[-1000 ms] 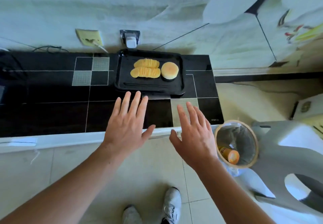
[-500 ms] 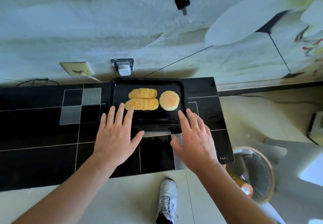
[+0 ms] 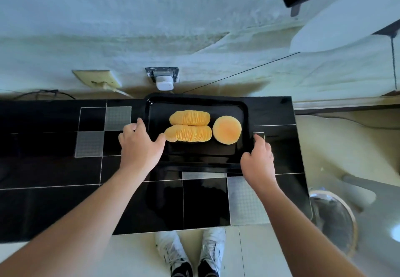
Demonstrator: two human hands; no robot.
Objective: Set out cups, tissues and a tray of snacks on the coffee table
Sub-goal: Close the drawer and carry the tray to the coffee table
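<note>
A black tray sits on the far side of the glossy black table, close against the wall, and holds three snack items: two rows of stacked yellow crisps lying side by side, and one round bun just to their right. Both hands are on the tray. The left hand grips the left rim, thumb over the edge near the lower crisp row and fingers curled along the outside. The right hand holds the right rim near its front corner, fingers bent round the edge. To the right of the table stands a round bin on the floor.
</note>
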